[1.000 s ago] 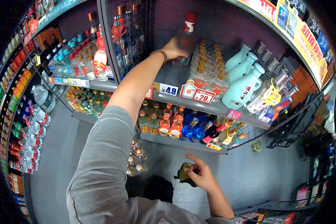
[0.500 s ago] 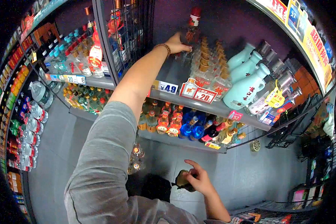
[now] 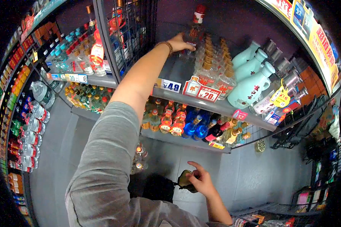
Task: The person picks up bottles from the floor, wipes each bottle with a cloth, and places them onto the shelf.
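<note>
My left hand (image 3: 180, 42), with a beaded bracelet at the wrist, reaches deep onto the upper shelf. Its fingers and thumb are around the lower part of a red-capped glass bottle (image 3: 196, 27), which stands upright near the back wall; the far fingers are hidden. Just right of it stand rows of small clear bottles (image 3: 208, 68) with gold caps. Low in front of my body is my right hand (image 3: 202, 181), holding nothing, index finger stretched out and thumb apart from it. Behind that hand, lower down, shows a dark olive shape (image 3: 186, 181), which I cannot identify for sure.
Pale turquoise jugs (image 3: 252, 85) stand to the right on the same shelf (image 3: 170, 95), which has price tags along its edge. Blue bottles (image 3: 195, 126) and others fill the lower shelf. Clear bottles (image 3: 140, 157) stand on the floor. A wire-mesh divider (image 3: 136, 38) rises left of my arm.
The view has shifted slightly. My left hand stays at the red-capped bottle, which looks marginally higher and further right in view. My right hand keeps nearly the same pose.
</note>
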Available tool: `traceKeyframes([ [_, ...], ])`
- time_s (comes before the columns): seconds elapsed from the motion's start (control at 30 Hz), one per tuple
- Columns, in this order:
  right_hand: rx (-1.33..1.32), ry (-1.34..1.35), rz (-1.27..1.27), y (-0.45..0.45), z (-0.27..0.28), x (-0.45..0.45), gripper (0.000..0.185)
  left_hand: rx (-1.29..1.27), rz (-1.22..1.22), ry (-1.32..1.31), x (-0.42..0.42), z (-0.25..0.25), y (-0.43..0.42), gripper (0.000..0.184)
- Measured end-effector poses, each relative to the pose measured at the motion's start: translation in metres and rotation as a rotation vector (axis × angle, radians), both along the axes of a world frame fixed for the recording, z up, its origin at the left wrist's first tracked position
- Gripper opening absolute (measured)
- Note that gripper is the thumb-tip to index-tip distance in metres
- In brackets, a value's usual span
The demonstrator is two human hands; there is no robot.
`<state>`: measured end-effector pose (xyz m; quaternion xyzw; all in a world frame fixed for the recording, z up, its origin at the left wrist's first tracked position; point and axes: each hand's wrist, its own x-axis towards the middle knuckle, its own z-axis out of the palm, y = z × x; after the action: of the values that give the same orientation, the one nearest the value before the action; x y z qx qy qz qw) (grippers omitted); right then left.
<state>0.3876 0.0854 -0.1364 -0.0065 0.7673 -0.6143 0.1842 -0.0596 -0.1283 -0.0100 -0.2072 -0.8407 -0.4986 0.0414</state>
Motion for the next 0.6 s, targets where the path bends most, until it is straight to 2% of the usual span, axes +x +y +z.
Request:
traceKeyframes([
  [0.13,0.047,0.01,0.006,0.003,-0.004,0.006,0.047,-0.104,0.095,0.115,0.016,0.011,-0.01,0.081],
  [0.2,-0.009,0.027,-0.031,0.0,-0.003,0.009,0.044,-0.105,0.22,0.112,0.073,0.039,-0.013,0.072],
  [0.23,-0.01,0.016,-0.027,-0.001,-0.003,0.009,0.044,-0.074,0.097,0.135,0.102,0.048,-0.022,0.082],
  [0.27,-0.045,0.035,-0.035,-0.004,-0.003,0.009,0.044,-0.071,0.165,0.309,0.162,0.06,-0.027,0.074],
  [0.3,-0.076,0.047,-0.043,-0.005,-0.005,0.013,0.044,0.058,0.076,0.465,0.197,0.054,-0.037,0.064],
  [0.33,-0.123,0.052,-0.118,-0.007,-0.027,0.016,0.044,0.131,-0.081,0.382,0.255,0.06,-0.051,0.056],
  [0.37,-0.305,0.045,-0.232,-0.018,-0.025,0.019,0.048,0.184,-0.188,0.266,0.303,0.058,-0.066,0.051],
  [0.4,-0.375,0.056,-0.215,-0.029,-0.014,0.017,0.05,0.179,-0.215,0.242,0.337,0.039,-0.08,0.042],
  [0.43,-0.352,0.055,-0.274,-0.04,-0.013,0.019,0.053,0.141,-0.191,0.082,0.371,0.022,-0.092,0.03],
  [0.47,-0.339,0.116,-0.227,-0.046,-0.014,0.021,0.054,0.344,-0.215,-0.236,0.397,-0.01,-0.097,0.024],
  [0.53,-0.317,0.1,-0.218,-0.068,-0.006,0.03,0.053,0.09,-0.23,-0.385,0.431,-0.088,-0.103,0.037],
  [0.57,-0.315,0.115,-0.202,-0.077,-0.007,0.032,0.052,0.007,-0.273,-0.304,0.453,-0.125,-0.099,0.047],
  [0.6,-0.307,0.084,-0.194,-0.085,-0.011,0.037,0.052,0.022,-0.289,-0.426,0.474,-0.151,-0.092,0.058],
])
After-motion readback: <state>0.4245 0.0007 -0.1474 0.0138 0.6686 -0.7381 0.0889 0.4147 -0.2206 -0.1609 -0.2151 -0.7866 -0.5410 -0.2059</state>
